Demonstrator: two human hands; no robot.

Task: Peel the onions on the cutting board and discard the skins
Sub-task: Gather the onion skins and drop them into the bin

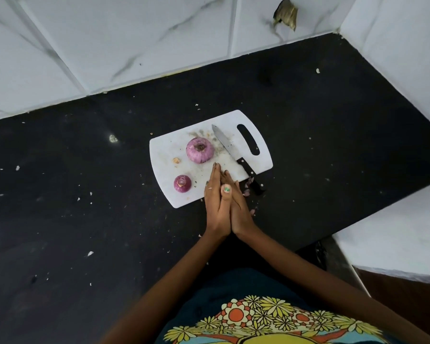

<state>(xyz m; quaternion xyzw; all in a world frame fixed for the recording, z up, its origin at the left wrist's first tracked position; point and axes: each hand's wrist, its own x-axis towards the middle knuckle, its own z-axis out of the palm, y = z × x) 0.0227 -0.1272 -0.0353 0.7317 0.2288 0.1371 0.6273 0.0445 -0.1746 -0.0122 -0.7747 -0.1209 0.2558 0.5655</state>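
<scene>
The black table [85, 194] fills most of the view, speckled with pale flecks, and the white cutting board [170, 147] lies on it just above centre, its handle slot toward 2 o'clock. On the board the knife [230, 151] rests aslant, blade tip toward 11 o'clock and black handle running off the board's edge toward 5 o'clock. The left hand [215, 206] and right hand [236, 207] meet palm to palm over the board's 6 o'clock edge, fingers [215, 175] straight and pressed together, holding nothing that can be seen. The large onion [200, 150] sits near the board's middle, at 11 o'clock from the fingertips, its cut end up and its purple surface looking already bare. The small onion [182, 183] lies at 7 o'clock from the large one, close beside the left hand, glossier and darker, and seemingly with skin left on it. A few skin scraps [248, 188] lie at 3 o'clock from the hands, by the knife handle. Judging from this, peeling is partway done, with the hands between grasps. The next move would call for parting the palms, taking up the small onion, and pinching its outer layer loose at the trimmed end, then gathering the scraps for discarding.
</scene>
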